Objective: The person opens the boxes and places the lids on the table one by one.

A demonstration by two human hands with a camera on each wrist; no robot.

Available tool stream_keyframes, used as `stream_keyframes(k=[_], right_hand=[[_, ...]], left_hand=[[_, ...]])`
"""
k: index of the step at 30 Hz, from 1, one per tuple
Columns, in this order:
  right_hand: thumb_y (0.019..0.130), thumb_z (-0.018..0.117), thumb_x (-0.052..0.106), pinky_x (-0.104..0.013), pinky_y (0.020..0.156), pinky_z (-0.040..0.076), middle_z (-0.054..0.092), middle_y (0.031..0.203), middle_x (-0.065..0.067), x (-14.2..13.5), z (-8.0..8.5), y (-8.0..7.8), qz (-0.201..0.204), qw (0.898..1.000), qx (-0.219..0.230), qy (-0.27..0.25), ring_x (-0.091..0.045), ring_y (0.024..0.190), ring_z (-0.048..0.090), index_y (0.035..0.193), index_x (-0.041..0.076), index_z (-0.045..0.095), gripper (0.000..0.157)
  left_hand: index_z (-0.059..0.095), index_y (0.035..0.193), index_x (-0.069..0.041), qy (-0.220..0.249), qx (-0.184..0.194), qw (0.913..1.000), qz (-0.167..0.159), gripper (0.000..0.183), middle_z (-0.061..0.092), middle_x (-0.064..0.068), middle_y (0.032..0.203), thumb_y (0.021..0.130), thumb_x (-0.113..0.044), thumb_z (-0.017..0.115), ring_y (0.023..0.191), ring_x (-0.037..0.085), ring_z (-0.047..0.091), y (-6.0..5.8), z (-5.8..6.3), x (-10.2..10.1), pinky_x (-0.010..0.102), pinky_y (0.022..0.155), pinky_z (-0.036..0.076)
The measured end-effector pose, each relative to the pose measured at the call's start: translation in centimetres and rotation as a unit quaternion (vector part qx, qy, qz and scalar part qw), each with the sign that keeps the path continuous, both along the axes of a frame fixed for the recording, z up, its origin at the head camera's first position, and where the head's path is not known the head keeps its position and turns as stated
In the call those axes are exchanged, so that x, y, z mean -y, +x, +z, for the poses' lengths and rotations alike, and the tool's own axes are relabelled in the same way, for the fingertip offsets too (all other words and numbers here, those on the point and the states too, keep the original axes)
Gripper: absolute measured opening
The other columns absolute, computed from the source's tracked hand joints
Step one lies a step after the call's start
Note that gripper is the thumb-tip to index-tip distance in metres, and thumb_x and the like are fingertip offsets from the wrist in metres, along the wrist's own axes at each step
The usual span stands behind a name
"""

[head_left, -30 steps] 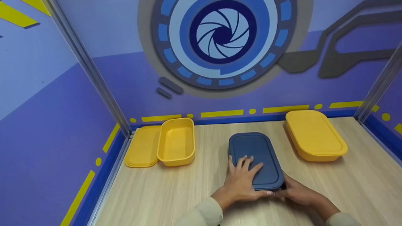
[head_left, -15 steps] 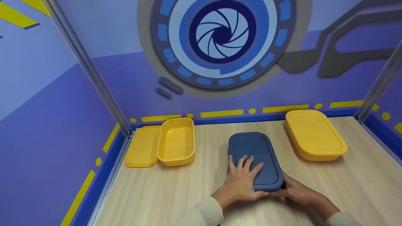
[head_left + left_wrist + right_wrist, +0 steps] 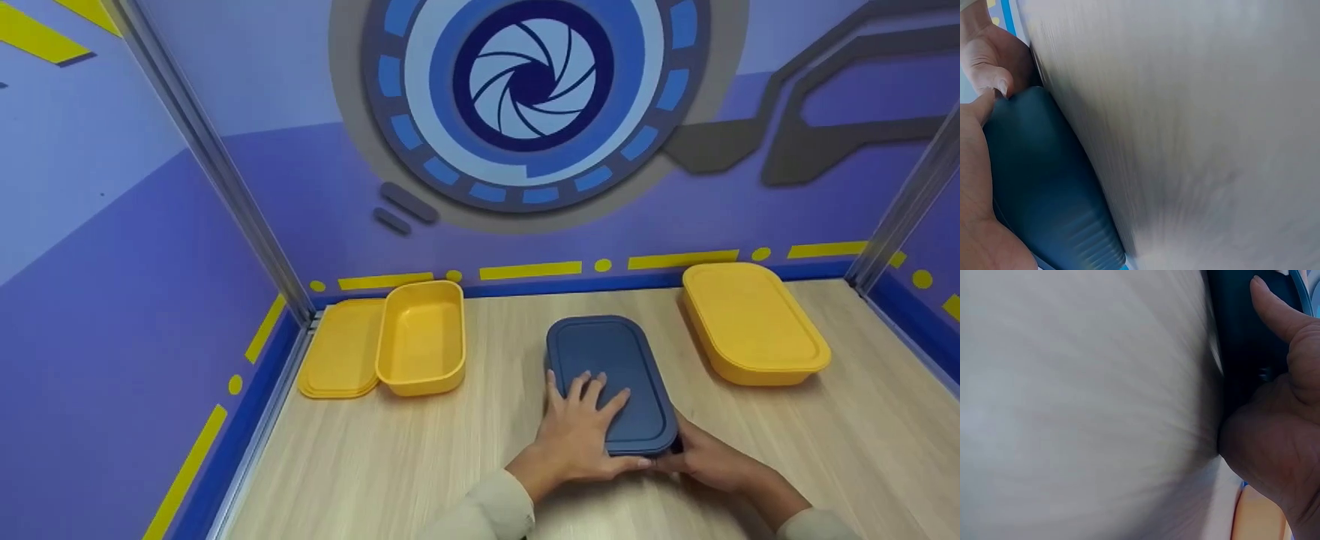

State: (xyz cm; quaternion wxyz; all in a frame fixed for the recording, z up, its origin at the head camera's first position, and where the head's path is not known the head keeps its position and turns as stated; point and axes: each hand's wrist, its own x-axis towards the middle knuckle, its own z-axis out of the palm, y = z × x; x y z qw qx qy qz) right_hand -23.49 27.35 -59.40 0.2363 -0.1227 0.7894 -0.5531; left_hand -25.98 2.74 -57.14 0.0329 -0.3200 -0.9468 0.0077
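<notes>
A dark blue lidded container [image 3: 611, 367] lies in the middle of the wooden table [image 3: 420, 465]. My left hand [image 3: 581, 431] rests flat on the near part of its lid, fingers spread and straight, thumb along the near edge. My right hand [image 3: 709, 459] grips the container's near right corner, fingers curled at its side. In the left wrist view the blue container [image 3: 1044, 180] sits beside my left palm [image 3: 977, 185], with the right hand's thumb [image 3: 991, 56] at its rim. The right wrist view has my right hand [image 3: 1280, 455] pressed against the container's wall [image 3: 1241, 343].
An open yellow container [image 3: 420, 337] stands at the back left beside a stack of yellow lids [image 3: 341, 349]. A closed yellow container [image 3: 754, 322] sits at the back right. Purple walls enclose the table on the left, back and right.
</notes>
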Motion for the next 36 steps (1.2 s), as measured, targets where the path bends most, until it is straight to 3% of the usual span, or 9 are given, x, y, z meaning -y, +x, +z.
stream_keyframes(k=[3,7,15,19,21,26,32,34,36], right_hand=[[0.088,0.081,0.017,-0.033,0.132,0.007,-0.015,0.181,-0.013,-0.1,-0.02,0.05,0.0,1.0,-0.002,0.007,-0.039,0.167,-0.011,0.172,0.03,-0.013,0.127],[0.087,0.081,0.016,0.003,0.102,0.016,-0.014,0.182,-0.013,-0.14,-0.16,0.11,0.0,1.0,-0.004,-0.003,-0.039,0.167,-0.01,0.172,0.032,-0.011,0.126],[0.088,0.082,0.02,0.002,0.104,0.018,-0.01,0.182,-0.015,-0.1,-0.31,0.08,-0.005,1.0,-0.002,0.005,-0.038,0.167,-0.004,0.173,0.028,-0.009,0.124],[0.088,0.083,0.021,-0.021,0.126,0.018,-0.009,0.182,-0.015,-0.06,-0.13,-0.02,-0.011,1.0,0.002,0.017,-0.037,0.167,-0.002,0.173,0.027,-0.009,0.125],[0.088,0.083,0.021,-0.024,0.126,0.019,-0.009,0.182,-0.016,-0.03,-0.12,-0.02,-0.009,1.0,0.0,0.015,-0.038,0.167,-0.001,0.173,0.026,-0.01,0.125],[0.09,0.082,0.017,0.002,0.104,0.02,-0.012,0.181,-0.016,0.01,-0.32,0.15,0.003,1.0,-0.01,-0.011,-0.04,0.165,-0.007,0.172,0.027,-0.011,0.125],[0.091,0.083,0.022,0.004,0.103,0.017,-0.012,0.182,-0.014,-0.02,-0.31,0.04,-0.002,1.0,-0.015,-0.001,-0.038,0.166,-0.008,0.172,0.028,-0.012,0.125],[0.091,0.083,0.023,-0.004,0.114,0.017,-0.011,0.182,-0.015,0.01,-0.23,0.0,-0.007,1.0,-0.012,0.01,-0.038,0.167,-0.006,0.172,0.027,-0.011,0.125],[0.091,0.083,0.024,-0.025,0.13,0.014,-0.011,0.182,-0.016,0.08,-0.09,-0.04,-0.01,1.0,-0.009,0.018,-0.039,0.167,-0.006,0.172,0.025,-0.012,0.125]], left_hand=[[0.021,0.169,-0.047,0.002,0.009,1.0,-0.003,0.102,0.033,-0.001,0.176,0.083,-0.103,0.023,0.163,0.029,0.033,0.01,0.06,0.03,0.079,0.122,0.025],[0.021,0.169,-0.047,0.004,0.011,0.9999,-0.006,0.101,0.033,0.0,0.177,0.085,-0.102,0.022,0.163,0.031,0.033,0.07,0.01,0.12,0.08,0.121,0.025],[0.022,0.169,-0.047,-0.002,-0.003,0.9999,-0.015,0.097,0.035,0.001,0.176,0.087,-0.1,0.018,0.162,0.032,0.034,0.18,-0.37,0.32,0.081,0.119,0.027],[0.02,0.169,-0.048,-0.009,-0.009,0.9999,-0.011,0.097,0.035,0.001,0.176,0.087,-0.1,0.02,0.163,0.031,0.034,0.16,-0.41,0.2,0.08,0.119,0.028],[0.019,0.169,-0.049,-0.016,-0.015,0.9997,-0.006,0.098,0.035,0.0,0.175,0.086,-0.1,0.022,0.163,0.03,0.034,0.16,-0.43,0.12,0.079,0.12,0.029],[0.019,0.168,-0.05,-0.017,-0.015,0.9997,0.003,0.098,0.034,-0.001,0.176,0.085,-0.101,0.022,0.163,0.03,0.033,0.25,-0.47,0.01,0.079,0.12,0.029],[0.017,0.169,-0.05,-0.01,0.005,0.9999,0.001,0.099,0.031,-0.001,0.177,0.084,-0.102,0.019,0.164,0.031,0.031,0.24,-0.17,0.0,0.08,0.121,0.025],[0.016,0.169,-0.05,-0.009,0.01,0.9999,-0.001,0.099,0.03,0.0,0.178,0.085,-0.102,0.019,0.165,0.032,0.03,0.2,-0.15,0.01,0.08,0.122,0.024],[0.015,0.169,-0.05,-0.007,0.015,0.9999,-0.003,0.099,0.029,0.0,0.178,0.085,-0.101,0.018,0.165,0.032,0.029,0.15,-0.13,0.08,0.081,0.122,0.023]])
